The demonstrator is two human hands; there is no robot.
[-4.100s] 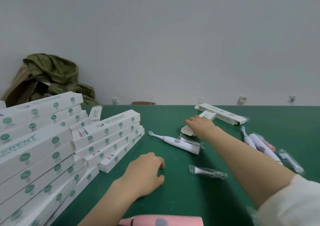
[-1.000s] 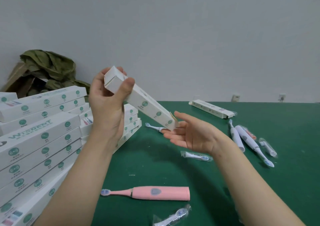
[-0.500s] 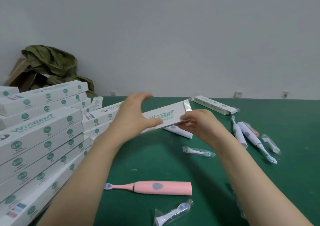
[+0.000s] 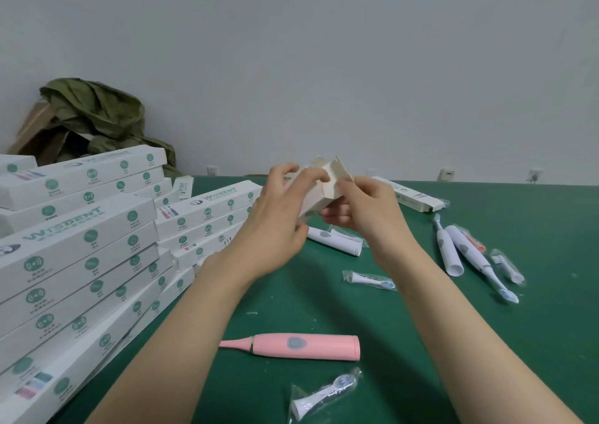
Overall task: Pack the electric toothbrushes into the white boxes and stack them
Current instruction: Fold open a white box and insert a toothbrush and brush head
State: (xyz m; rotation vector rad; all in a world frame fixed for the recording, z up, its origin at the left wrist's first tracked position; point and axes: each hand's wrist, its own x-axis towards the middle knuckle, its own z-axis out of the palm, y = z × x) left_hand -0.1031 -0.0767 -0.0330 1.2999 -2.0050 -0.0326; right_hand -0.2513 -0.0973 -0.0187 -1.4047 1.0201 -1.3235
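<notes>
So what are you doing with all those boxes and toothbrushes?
A person is packing electric toothbrushes. The left hand and the right hand hold one white box up over the green table, with fingers at its open end flaps. No toothbrush is going in yet. A pink toothbrush lies nearest, a white toothbrush lies just beyond the hands, and other toothbrushes lie to the right. The stacked boxes sit on the left.

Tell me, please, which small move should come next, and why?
Probably the right hand should let go and fetch the white toothbrush lying just below it: with the left hand it holds the white box, whose end flaps stand open.
</notes>
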